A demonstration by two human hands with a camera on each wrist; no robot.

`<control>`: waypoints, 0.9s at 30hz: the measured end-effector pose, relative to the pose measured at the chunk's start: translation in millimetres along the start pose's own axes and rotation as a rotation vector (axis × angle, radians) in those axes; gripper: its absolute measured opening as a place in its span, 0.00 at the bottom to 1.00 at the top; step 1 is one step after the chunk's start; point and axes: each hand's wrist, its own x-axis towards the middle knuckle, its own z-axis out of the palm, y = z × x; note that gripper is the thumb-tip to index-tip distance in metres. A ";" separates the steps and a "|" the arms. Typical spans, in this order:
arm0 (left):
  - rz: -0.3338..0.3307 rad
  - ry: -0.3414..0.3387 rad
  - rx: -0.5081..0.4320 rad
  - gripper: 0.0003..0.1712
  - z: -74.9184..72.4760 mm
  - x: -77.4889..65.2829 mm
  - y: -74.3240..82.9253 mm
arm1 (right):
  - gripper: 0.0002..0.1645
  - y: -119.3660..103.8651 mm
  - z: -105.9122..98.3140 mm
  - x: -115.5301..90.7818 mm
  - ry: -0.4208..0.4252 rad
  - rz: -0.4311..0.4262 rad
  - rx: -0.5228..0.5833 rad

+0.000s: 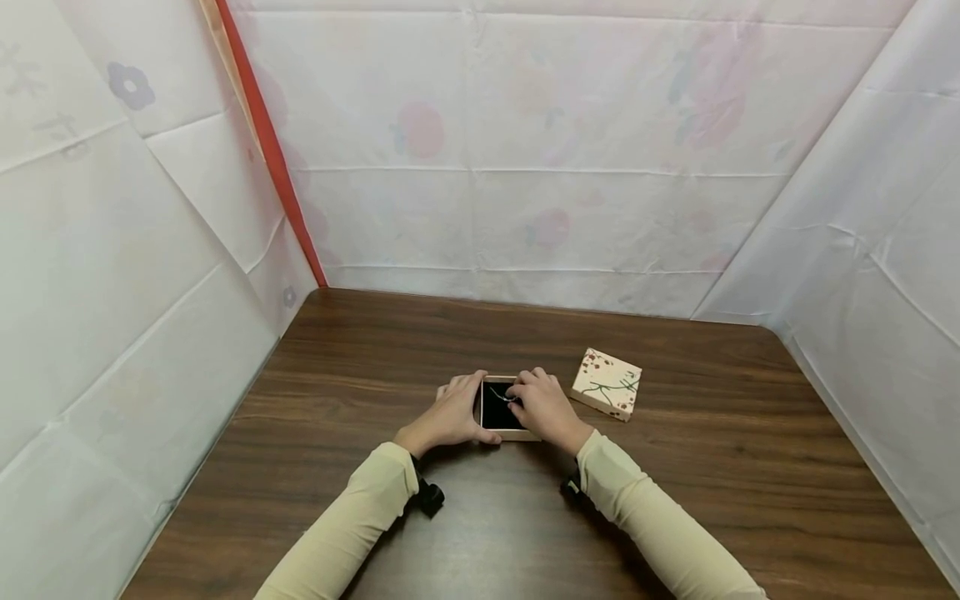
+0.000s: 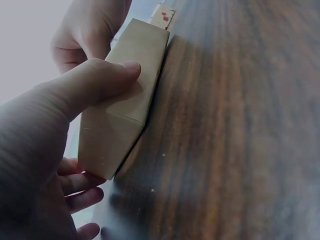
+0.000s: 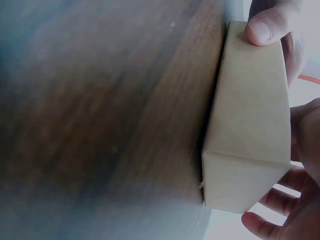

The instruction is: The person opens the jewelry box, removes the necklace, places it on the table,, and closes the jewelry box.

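An uncovered cream cardboard box [image 1: 517, 435] with a black lining [image 1: 495, 415] sits on the table. My left hand [image 1: 450, 415] grips its left end, the thumb pressed on the near wall [image 2: 137, 55] and the fingers round the far side. Over the right part of the box, my right hand [image 1: 551, 412] pinches a thin, silvery, curved strand that looks like a bracelet [image 1: 500, 395] against the black lining. Part of the strand is hidden by the fingers. In the right wrist view the box's plain outer wall [image 3: 250, 110] blocks sight of the inside.
Just right of the right hand lies the patterned lid [image 1: 611, 385], cream with red flowers and a dark green printed branch or bow. White printed sheets [image 1: 480, 150] hang behind and on both sides of the brown wooden table [image 1: 712, 483].
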 end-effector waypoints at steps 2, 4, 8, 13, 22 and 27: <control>-0.001 0.002 0.004 0.66 -0.4 0.6 0.1 | 0.07 0.0 0.1 1.0 0.000 0.004 -0.005; -0.003 0.005 0.008 0.66 -0.5 1.2 0.2 | 0.06 0.0 0.1 2.1 -0.008 0.008 -0.013; -0.011 0.004 0.005 0.66 -0.1 1.1 0.2 | 0.04 -0.1 -0.5 3.5 -0.028 0.010 -0.027; -0.016 0.001 0.005 0.66 0.4 0.2 0.3 | 0.03 -1.3 -2.8 3.7 -0.059 -0.004 -0.054; -0.002 0.012 0.011 0.66 -0.1 0.6 0.3 | 0.02 -2.4 -7.9 4.3 -0.081 -0.035 -0.062; -0.007 0.005 0.020 0.66 1.1 0.9 -1.5 | 0.03 -0.7 -9.1 4.8 -0.075 -0.049 -0.047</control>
